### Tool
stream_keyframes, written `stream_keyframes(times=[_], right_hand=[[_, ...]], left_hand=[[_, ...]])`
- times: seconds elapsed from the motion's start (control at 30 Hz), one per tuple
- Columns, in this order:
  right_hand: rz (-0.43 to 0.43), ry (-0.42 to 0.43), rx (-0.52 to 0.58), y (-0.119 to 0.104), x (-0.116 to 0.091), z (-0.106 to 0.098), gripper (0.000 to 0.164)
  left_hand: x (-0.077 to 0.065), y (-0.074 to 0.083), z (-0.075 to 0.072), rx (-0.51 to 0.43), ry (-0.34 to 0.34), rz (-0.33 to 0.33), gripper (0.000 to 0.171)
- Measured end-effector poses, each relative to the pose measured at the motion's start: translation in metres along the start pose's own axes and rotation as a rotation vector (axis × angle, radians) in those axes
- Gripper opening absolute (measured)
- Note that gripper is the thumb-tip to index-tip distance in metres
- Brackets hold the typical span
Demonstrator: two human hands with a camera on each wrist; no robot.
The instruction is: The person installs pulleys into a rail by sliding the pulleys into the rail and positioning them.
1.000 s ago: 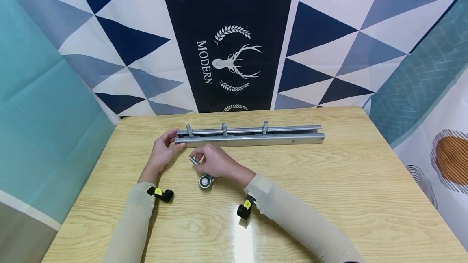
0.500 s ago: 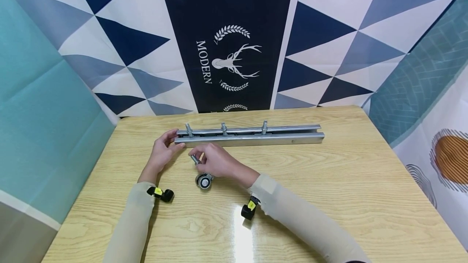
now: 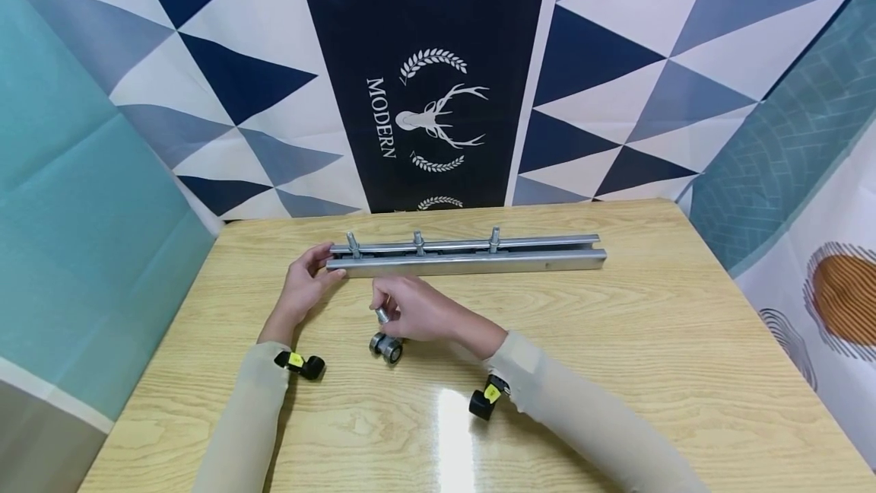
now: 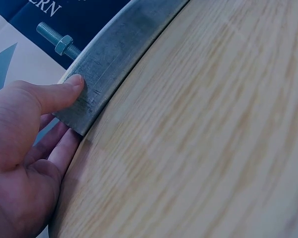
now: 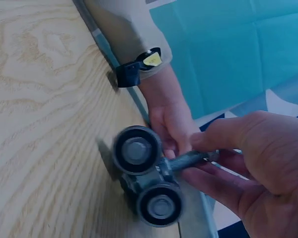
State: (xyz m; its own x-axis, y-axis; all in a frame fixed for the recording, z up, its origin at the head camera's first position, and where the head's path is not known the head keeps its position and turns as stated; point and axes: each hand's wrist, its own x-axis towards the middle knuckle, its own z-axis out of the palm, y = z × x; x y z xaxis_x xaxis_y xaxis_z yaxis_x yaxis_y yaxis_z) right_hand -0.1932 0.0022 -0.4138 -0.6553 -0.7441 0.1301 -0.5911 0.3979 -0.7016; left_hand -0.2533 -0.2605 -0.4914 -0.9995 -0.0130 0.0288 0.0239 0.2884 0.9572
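Note:
A long steel channel rail (image 3: 472,262) lies across the back of the table, its slot facing up. Three bolts stand out of that slot, one with a nut (image 4: 64,44) showing in the left wrist view. My left hand (image 3: 304,287) grips the rail's left end, thumb on the near wall and fingers round the end. My right hand (image 3: 420,309) pinches the threaded bolt (image 5: 187,160) of a small roller trolley (image 3: 387,347) between thumb and fingers. The trolley's wheels (image 5: 160,204) hang below the hand, in front of the rail.
The wooden table (image 3: 616,371) extends to the right and toward the body. A patterned cloth (image 3: 260,82) hangs behind its far edge, and a teal panel (image 3: 89,196) stands along the left side. Each wrist wears a small black camera (image 3: 483,404).
My right hand has moved to the right and slightly nearer the body with the roller trolley, which has turned so its wheels show apart. The left hand and rail stay in place.

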Motion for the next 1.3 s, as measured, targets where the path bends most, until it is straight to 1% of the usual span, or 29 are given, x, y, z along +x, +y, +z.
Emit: stream_keyframes(times=[0.13, 0.37, 0.5, 0.57, 0.67, 0.73, 0.9, 1.13, 1.3], right_hand=[[-0.009, -0.02, -0.034, -0.0001, -0.0037, -0.0046, 0.023], [-0.012, -0.031, -0.025, 0.0018, -0.0045, -0.005, 0.023], [-0.008, -0.032, -0.037, 0.0016, -0.0055, -0.0044, 0.023], [-0.01, -0.039, -0.033, 0.0017, -0.0066, -0.004, 0.028], [-0.011, -0.05, -0.006, 0.0022, -0.008, -0.0038, 0.04], [-0.012, -0.053, 0.007, 0.0026, -0.0086, -0.0038, 0.043], [-0.02, -0.05, 0.002, 0.0035, -0.0077, -0.004, 0.035], [-0.02, -0.05, -0.059, 0.0032, -0.0048, -0.0042, 0.011], [-0.013, -0.041, -0.087, 0.0017, -0.0032, -0.0039, 0.007]], left_hand=[[0.0, 0.0, -0.0015, 0.005, 0.004, 0.004, 0.065], [-0.0007, 0.0009, -0.0012, -0.009, -0.004, 0.001, 0.064], [-0.0006, 0.0001, -0.0012, -0.014, -0.006, 0.011, 0.064], [-0.0005, 0.0, -0.0011, -0.015, -0.006, 0.016, 0.064], [-0.0008, 0.0004, -0.0008, -0.014, -0.002, 0.015, 0.063], [-0.0009, 0.0006, -0.0007, -0.006, -0.002, 0.015, 0.063], [-0.0011, -0.0002, -0.0014, 0.006, 0.001, 0.005, 0.063], [-0.001, -0.0005, -0.0018, 0.005, 0.005, 0.006, 0.063], [-0.0003, -0.0008, -0.0014, 0.0, 0.002, 0.011, 0.063]])
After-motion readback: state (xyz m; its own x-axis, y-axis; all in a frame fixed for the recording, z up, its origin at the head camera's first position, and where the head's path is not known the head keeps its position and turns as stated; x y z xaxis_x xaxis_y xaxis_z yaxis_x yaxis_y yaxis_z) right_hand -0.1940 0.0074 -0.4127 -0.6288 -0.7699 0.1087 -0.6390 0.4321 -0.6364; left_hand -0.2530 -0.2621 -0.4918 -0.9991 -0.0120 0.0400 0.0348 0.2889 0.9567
